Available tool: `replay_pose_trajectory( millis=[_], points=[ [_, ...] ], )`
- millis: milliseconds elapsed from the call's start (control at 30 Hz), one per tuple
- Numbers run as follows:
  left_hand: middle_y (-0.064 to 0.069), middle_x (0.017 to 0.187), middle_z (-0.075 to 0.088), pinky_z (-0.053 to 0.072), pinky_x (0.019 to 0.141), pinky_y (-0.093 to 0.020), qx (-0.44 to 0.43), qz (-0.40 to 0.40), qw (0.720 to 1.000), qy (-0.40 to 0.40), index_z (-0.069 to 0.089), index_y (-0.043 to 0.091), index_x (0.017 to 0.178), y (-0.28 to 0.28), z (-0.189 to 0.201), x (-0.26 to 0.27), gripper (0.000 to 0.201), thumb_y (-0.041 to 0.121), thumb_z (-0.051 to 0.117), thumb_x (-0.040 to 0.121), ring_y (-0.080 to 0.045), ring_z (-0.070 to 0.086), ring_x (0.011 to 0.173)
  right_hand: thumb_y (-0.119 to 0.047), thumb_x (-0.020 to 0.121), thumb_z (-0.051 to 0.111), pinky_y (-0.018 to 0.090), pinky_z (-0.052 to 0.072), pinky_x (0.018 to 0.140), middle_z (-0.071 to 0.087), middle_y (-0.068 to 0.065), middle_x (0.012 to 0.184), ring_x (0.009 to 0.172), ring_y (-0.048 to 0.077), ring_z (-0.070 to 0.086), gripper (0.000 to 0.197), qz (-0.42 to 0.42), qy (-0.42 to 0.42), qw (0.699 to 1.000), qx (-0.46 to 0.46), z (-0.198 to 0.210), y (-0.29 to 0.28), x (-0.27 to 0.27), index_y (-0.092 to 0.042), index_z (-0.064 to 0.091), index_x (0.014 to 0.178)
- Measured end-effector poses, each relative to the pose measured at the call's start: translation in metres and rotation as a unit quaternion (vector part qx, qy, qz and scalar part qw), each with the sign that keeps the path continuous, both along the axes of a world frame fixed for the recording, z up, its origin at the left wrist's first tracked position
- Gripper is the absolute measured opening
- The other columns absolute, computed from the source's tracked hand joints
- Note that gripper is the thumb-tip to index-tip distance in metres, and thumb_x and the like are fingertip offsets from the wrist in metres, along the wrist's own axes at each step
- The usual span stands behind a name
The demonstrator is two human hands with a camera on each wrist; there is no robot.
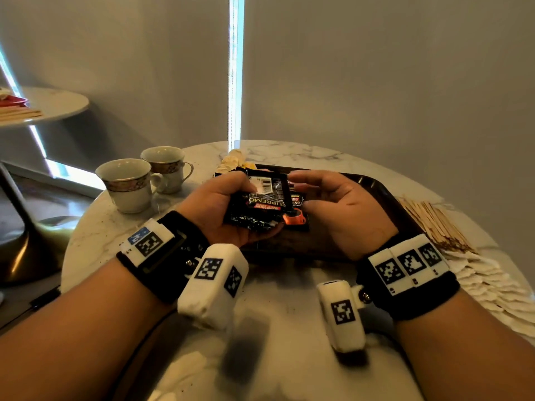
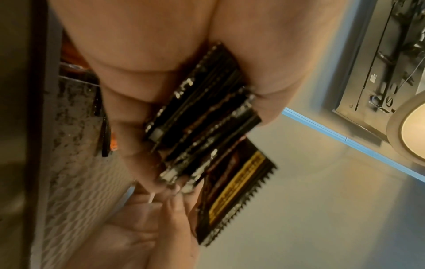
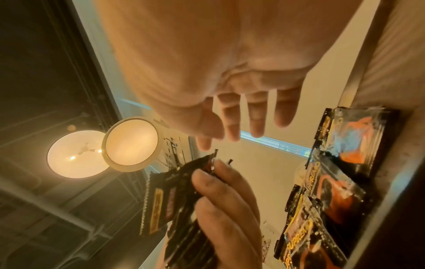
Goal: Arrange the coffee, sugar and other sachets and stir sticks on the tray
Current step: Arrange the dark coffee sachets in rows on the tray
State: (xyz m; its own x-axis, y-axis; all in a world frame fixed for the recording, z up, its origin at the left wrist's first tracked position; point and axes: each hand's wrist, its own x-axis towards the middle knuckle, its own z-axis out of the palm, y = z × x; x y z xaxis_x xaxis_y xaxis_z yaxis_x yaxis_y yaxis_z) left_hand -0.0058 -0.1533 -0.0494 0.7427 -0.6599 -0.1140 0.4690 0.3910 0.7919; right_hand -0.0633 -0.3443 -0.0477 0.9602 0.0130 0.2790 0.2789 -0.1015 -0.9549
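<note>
From the head camera, the left hand (image 1: pixel 223 209) grips a stack of black coffee sachets (image 1: pixel 262 202) above the near part of the dark tray (image 1: pixel 385 195), fingers curled under the stack and thumb over it. The right hand (image 1: pixel 333 204) hovers just beside the stack with relaxed, spread fingers, holding nothing. More sachets lie on the tray under the hands, one with an orange cup print. Stir sticks (image 1: pixel 434 224) lie in a loose heap on the marble table (image 1: pixel 289 314) to the right of the tray, with pale sachets (image 1: pixel 486 282) fanned out nearer the table edge; two teacups (image 1: pixel 130 183) stand to the left.

The left wrist view shows the stack edge-on — several sachets (image 2: pixel 202 118) pressed between fingers and palm, one with a yellow band slipping lower than the rest.

The right wrist view shows the right hand's fingers (image 3: pixel 253 116) straight and apart, just short of the stack's top edge (image 3: pixel 207 163), and a row of sachets (image 3: pixel 333 191) already laid along the tray.

The risk, as I judge it, is the loose grip on a slick foil stack: pulling one sachet free could drag its neighbours out and scatter them — or the low-hanging one could drop crooked across the laid row.
</note>
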Motion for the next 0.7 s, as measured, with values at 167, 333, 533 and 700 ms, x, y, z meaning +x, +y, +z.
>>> replay_pose_trajectory(
  millis=[167, 333, 533, 700],
  points=[
    [-0.023, 0.104, 0.069, 0.06, 0.062, -0.039, 0.061, -0.013, 0.998, 0.003, 0.051, 0.004, 0.132, -0.001, -0.004, -0.004, 0.052, 0.013, 0.054, 0.081, -0.031, 0.072, 0.081, 0.01, 0.089, 0.06, 0.051, 0.055, 0.094, 0.075, 0.013, 0.103, 0.102, 0.026, 0.071, 0.035, -0.028, -0.002, 0.999, -0.044, -0.007, 0.003, 0.001, -0.02, 0.075, 0.1],
    [-0.019, 0.095, 0.073, 0.06, 0.065, -0.036, 0.085, -0.047, 0.995, 0.014, 0.053, 0.007, 0.127, 0.001, -0.004, -0.004, 0.048, 0.02, 0.058, 0.081, -0.026, 0.072, 0.077, 0.001, 0.088, 0.066, 0.051, 0.054, 0.095, 0.075, 0.005, 0.102, 0.101, 0.023, 0.07, 0.029, -0.074, -0.012, 0.994, -0.083, -0.01, 0.001, 0.002, -0.024, 0.079, 0.093],
    [-0.011, 0.098, 0.065, 0.056, 0.069, -0.042, 0.019, 0.045, 0.998, 0.031, 0.065, 0.015, 0.108, 0.004, -0.003, 0.01, 0.023, 0.026, 0.056, 0.09, -0.024, 0.066, 0.079, -0.007, 0.095, 0.061, 0.019, 0.051, 0.057, 0.07, -0.008, 0.061, 0.055, 0.002, 0.063, 0.011, -0.157, 0.014, 0.987, 0.004, -0.012, -0.006, 0.009, -0.007, 0.073, 0.094],
    [-0.009, 0.092, 0.066, 0.061, 0.069, -0.056, 0.001, 0.112, 0.993, -0.024, 0.077, 0.013, 0.085, 0.012, 0.003, 0.017, 0.051, 0.044, 0.041, 0.104, -0.024, 0.066, 0.092, -0.012, 0.09, 0.069, 0.027, 0.046, 0.051, 0.075, 0.005, 0.092, 0.065, 0.014, 0.06, 0.017, -0.21, 0.11, 0.972, -0.003, -0.028, -0.018, 0.026, -0.015, 0.069, 0.108]
  ],
)
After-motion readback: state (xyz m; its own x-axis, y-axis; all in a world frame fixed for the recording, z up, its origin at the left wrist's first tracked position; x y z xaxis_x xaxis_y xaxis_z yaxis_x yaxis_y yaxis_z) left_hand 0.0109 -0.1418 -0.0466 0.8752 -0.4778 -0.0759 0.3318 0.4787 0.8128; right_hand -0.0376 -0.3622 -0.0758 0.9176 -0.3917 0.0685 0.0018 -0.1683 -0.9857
